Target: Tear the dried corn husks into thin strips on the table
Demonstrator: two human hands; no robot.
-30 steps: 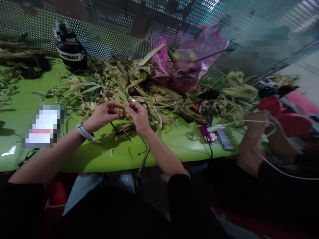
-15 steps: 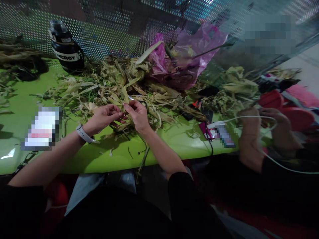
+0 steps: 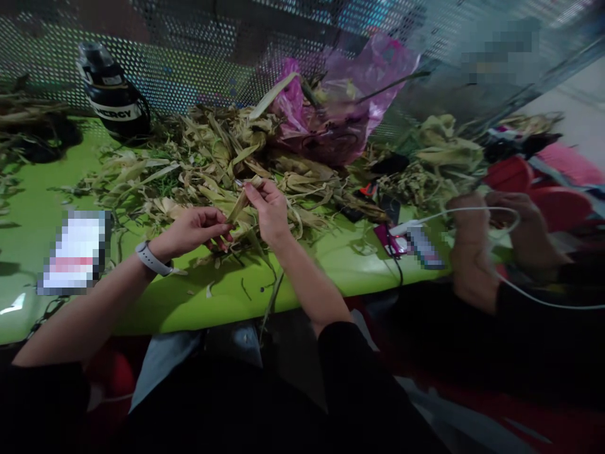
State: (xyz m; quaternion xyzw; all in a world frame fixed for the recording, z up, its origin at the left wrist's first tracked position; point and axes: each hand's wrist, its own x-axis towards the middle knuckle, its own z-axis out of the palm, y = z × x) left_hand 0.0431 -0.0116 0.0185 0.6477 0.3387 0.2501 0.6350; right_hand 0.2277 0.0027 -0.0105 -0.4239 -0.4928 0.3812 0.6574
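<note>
A strip of dry husk (image 3: pixel 237 208) stretches between my two hands over the green table (image 3: pixel 161 309). My left hand (image 3: pixel 196 230), with a pale watch band at the wrist, pinches the strip's lower end between thumb and fingers. My right hand (image 3: pixel 269 211) grips the upper end, thumb pressed against the index finger. Behind and around both hands spreads a heap of dry husks and leaves (image 3: pixel 212 145). Small scraps lie on the table below my hands.
At the left are a lit phone (image 3: pixel 74 249) and a black bottle (image 3: pixel 116 104). A pink plastic bag (image 3: pixel 331 123) stands behind the heap. On the right, another person's hands (image 3: pixel 472 221) are near a white cable, a second phone (image 3: pixel 425 246) and red containers (image 3: pixel 562 205).
My hands have moved apart, the right one slightly up and the left one slightly down, and the husk strip now shows between them. The whole view has shifted a little.
</note>
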